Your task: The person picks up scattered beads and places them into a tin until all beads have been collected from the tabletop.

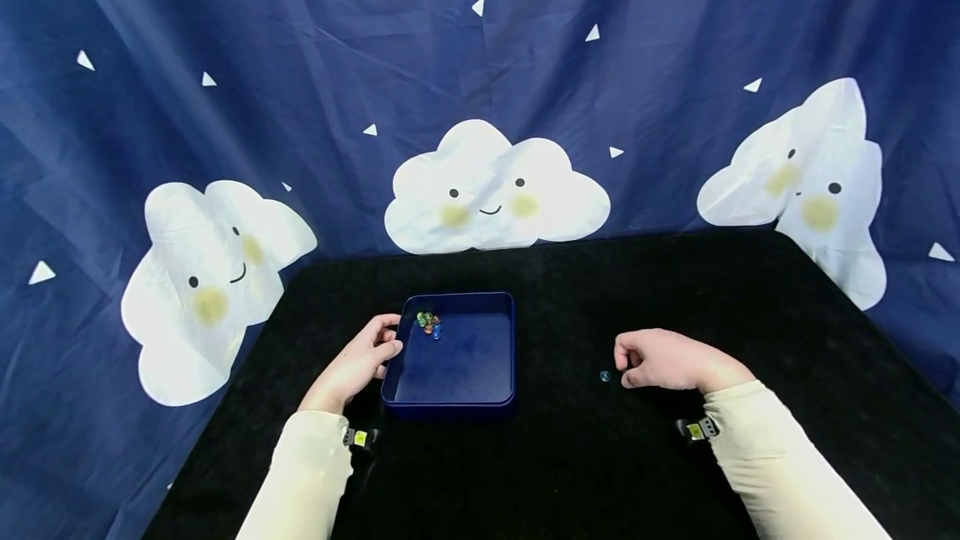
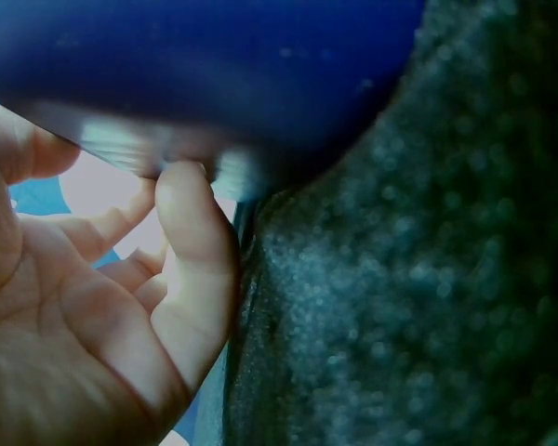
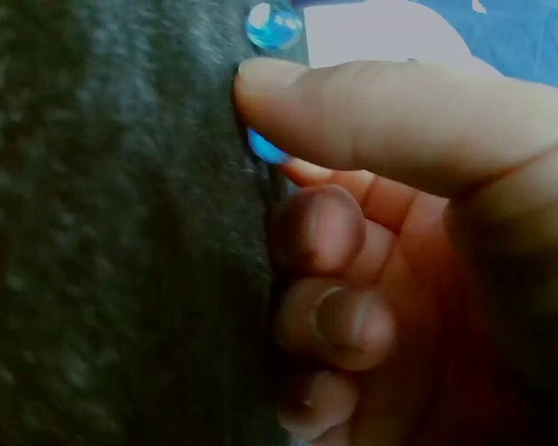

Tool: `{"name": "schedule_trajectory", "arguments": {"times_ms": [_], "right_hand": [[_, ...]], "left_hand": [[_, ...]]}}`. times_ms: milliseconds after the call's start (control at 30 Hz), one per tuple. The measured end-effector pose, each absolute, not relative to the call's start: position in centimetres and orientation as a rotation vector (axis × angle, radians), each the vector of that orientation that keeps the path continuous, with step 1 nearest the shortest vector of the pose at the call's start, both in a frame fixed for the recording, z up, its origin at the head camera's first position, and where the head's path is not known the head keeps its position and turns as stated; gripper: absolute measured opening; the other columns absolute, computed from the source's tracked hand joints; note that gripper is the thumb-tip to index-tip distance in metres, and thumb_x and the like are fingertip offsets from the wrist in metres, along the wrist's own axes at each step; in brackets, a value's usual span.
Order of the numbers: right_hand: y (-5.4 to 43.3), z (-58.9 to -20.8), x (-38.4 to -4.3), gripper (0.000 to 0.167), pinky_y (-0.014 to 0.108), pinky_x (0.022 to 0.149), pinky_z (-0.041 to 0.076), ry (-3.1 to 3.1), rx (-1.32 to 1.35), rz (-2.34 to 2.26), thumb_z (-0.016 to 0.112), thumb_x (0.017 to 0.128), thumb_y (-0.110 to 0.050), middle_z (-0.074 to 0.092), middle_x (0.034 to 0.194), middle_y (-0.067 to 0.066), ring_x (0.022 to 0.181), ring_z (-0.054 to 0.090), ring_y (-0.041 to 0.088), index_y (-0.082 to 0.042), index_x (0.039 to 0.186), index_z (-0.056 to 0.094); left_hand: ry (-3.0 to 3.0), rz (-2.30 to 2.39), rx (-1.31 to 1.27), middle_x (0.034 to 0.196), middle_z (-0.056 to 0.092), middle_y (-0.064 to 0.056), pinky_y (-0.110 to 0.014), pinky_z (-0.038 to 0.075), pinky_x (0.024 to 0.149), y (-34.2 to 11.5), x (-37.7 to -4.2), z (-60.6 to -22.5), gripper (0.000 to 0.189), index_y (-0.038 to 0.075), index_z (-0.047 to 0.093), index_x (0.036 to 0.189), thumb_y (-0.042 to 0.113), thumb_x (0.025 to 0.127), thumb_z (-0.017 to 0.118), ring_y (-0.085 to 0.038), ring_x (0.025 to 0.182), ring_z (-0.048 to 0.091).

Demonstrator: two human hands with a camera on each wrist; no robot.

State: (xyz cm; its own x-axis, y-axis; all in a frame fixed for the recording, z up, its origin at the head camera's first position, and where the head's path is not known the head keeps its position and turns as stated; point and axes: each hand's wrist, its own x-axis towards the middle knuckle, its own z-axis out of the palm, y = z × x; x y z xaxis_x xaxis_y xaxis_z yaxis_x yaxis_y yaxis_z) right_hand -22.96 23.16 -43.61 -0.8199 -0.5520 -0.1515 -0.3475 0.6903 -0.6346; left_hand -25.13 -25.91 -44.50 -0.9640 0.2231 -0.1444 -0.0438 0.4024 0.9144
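Note:
My left hand [image 1: 360, 361] holds its fingertips against the outer left wall of a dark blue square tray [image 1: 450, 402]. In the left wrist view the fingers [image 2: 193, 218] touch the tray's side close to the cloth. Several coloured glass marbles [image 1: 428, 324] lie in the tray's far left corner. On the right, my right hand [image 1: 667, 361] is low over the black cloth, pinching a blue marble [image 3: 265, 146] between thumb and forefinger, its other fingers curled. That marble is hidden in the head view. A second clear blue marble [image 1: 605, 376] sits on the cloth just beside the thumb.
Black cloth [image 1: 555, 457] covers the table. Behind it hangs a dark blue curtain [image 1: 525, 65] with white clouds and small triangles. A stretch of cloth separates the tray from the right hand. Small devices are strapped at both wrists.

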Motion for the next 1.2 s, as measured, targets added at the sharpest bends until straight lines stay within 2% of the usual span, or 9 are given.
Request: {"name": "schedule_trajectory", "arguments": {"times_ms": [133,367,567,767,1200], "right_hand": [[23.1,-43.7,-22.9,0.022,0.029,0.061,0.042,2.613,-0.7,-0.858,0.079,0.081,-0.018,0.048,0.068,-0.009,0.061,0.047,0.009,-0.02,0.081,0.057],[23.5,-44.0,-23.2,0.016,0.029,0.061,0.043,2.615,-0.67,-0.892,0.076,0.086,-0.021,0.05,0.067,-0.01,0.061,0.05,0.009,-0.022,0.083,0.06],[23.6,-44.2,-23.4,0.012,0.028,0.063,0.043,2.646,-0.693,-0.88,0.073,0.09,-0.024,0.05,0.068,-0.011,0.064,0.05,0.008,-0.025,0.084,0.062],[23.6,-44.2,-23.4,0.012,0.028,0.065,0.042,2.679,-0.714,-0.872,0.068,0.094,-0.026,0.051,0.072,-0.011,0.067,0.049,0.007,-0.026,0.084,0.063],[23.8,-44.7,-23.9,0.013,0.029,0.068,0.042,2.722,-0.715,-0.891,0.067,0.095,-0.026,0.052,0.074,-0.011,0.069,0.05,0.008,-0.026,0.083,0.062]], "left_hand": [[2.414,1.591,0.161,0.12,0.05,-0.021,-0.036,0.056,0.071,-25.9,-25.1,-44.6,0.044,0.005,0.042,0.145,0.01,0.102,0.051,-0.028,0.096,0.061],[2.405,1.6,0.188,0.118,0.05,-0.018,-0.038,0.056,0.071,-25.9,-25.1,-44.6,0.045,0.003,0.04,0.146,0.009,0.103,0.051,-0.03,0.096,0.061],[2.372,1.635,0.209,0.121,0.05,-0.022,-0.042,0.057,0.072,-26.0,-25.1,-44.6,0.047,0.001,0.036,0.148,0.008,0.103,0.05,-0.034,0.099,0.061],[2.384,1.617,0.195,0.118,0.049,-0.02,-0.039,0.057,0.072,-26.0,-25.2,-44.6,0.045,0.003,0.039,0.146,0.01,0.103,0.051,-0.032,0.097,0.061],[2.327,1.665,0.219,0.123,0.048,-0.027,-0.041,0.058,0.075,-26.1,-25.3,-45.1,0.044,0.002,0.038,0.146,0.01,0.105,0.049,-0.034,0.1,0.061]]}}
